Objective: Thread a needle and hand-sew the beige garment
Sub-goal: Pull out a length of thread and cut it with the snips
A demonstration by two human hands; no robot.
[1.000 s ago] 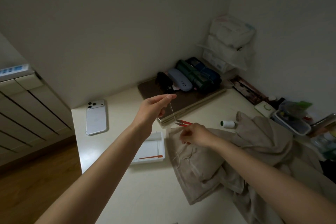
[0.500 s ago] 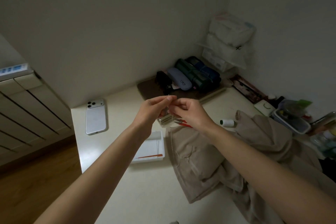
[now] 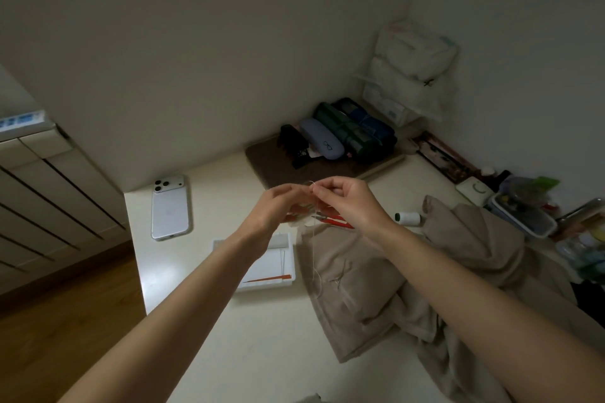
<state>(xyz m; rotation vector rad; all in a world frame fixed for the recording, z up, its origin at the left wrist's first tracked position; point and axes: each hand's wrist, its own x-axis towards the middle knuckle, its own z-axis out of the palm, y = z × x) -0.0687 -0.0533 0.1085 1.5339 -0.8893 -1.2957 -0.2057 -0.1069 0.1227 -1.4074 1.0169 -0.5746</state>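
Note:
Both hands meet above the table. My left hand (image 3: 278, 206) and my right hand (image 3: 347, 203) pinch a pale thread (image 3: 315, 249) between fingertips; a small loop shows at the top and the thread hangs down to the beige garment (image 3: 366, 288), which lies crumpled on the white table (image 3: 262, 337). A needle is too small to make out. A white thread spool (image 3: 407, 218) lies beyond the garment. Red-handled snips (image 3: 337, 221) lie under my right hand, partly hidden.
A white phone (image 3: 170, 208) lies face down at the left. A white flat box (image 3: 271, 268) with an orange strip sits under my left forearm. Cases on a brown mat (image 3: 278, 167) fill the back; a clear container (image 3: 523, 219) stands right.
My right hand rose from the snips on the garment to meet my left hand, and now both pinch the thread close together.

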